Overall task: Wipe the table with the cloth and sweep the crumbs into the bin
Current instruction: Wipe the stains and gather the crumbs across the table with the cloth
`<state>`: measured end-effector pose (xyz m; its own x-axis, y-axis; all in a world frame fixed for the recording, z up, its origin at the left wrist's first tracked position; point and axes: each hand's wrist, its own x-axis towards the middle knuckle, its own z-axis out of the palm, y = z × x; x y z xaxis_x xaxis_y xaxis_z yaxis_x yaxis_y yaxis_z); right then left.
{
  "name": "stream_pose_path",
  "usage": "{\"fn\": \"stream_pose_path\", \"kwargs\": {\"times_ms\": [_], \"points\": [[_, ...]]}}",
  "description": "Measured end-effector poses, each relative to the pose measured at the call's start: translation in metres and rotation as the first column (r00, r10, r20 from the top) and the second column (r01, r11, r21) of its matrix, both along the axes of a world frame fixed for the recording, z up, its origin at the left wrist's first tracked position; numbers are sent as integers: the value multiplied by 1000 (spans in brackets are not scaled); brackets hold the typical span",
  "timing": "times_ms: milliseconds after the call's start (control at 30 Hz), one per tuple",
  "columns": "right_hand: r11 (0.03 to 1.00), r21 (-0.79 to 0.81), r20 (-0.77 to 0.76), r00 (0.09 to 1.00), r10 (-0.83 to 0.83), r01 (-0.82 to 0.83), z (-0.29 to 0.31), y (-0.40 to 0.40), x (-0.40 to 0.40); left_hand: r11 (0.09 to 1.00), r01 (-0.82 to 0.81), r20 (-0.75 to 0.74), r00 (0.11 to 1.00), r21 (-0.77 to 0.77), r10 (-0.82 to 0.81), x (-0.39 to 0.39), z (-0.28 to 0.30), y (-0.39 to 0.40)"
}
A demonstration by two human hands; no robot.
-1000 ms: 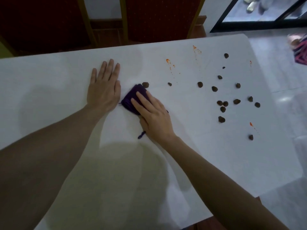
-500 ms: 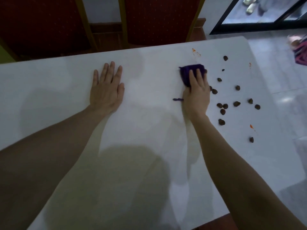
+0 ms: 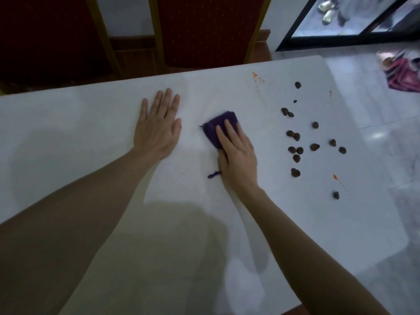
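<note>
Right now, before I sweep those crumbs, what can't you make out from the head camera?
- Bin: not in the head view; where it stands cannot be told.
- Cloth: its near part lies under the right hand, so its full extent is hidden.
- Crumbs: too small and dim to tell what they are.
- Table: its left side and near edge are cut off by the frame; the forearms cover more.
</note>
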<state>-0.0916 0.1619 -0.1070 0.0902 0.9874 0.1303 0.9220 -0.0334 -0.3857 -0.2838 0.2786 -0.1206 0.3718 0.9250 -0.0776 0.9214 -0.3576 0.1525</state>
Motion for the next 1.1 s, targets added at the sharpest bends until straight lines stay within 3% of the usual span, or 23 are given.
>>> {"fn": "stream_pose_path", "kwargs": {"times_ms": [167, 333, 600, 700, 833, 933, 1100], "points": [[998, -41, 28, 998, 53, -52, 3, 81, 24, 1000, -10, -52, 999, -4, 10, 5, 2, 4], [996, -71, 51, 997, -53, 57, 5, 127, 83, 1000, 18, -3, 1000, 17, -18, 42, 8, 18], [944, -36, 17, 944, -329, 329, 5, 75, 144, 998, 56, 44, 998, -30, -55, 108, 4, 15], [958, -24, 10, 959, -284, 284, 4, 41, 127, 999, 43, 20, 999, -8, -43, 111, 1, 15], [993, 60, -14, 995, -104, 104, -4, 27, 91, 1000, 28, -9, 1000, 8, -28, 112, 1, 15], [997, 75, -17, 1000, -12, 14, -3, 49, 82, 1000, 22, -14, 1000, 14, -22, 113, 0, 14], [999, -22, -2, 1000, -30, 30, 7, 104, 105, 999, 34, -23, 999, 21, -33, 112, -3, 16]]}}
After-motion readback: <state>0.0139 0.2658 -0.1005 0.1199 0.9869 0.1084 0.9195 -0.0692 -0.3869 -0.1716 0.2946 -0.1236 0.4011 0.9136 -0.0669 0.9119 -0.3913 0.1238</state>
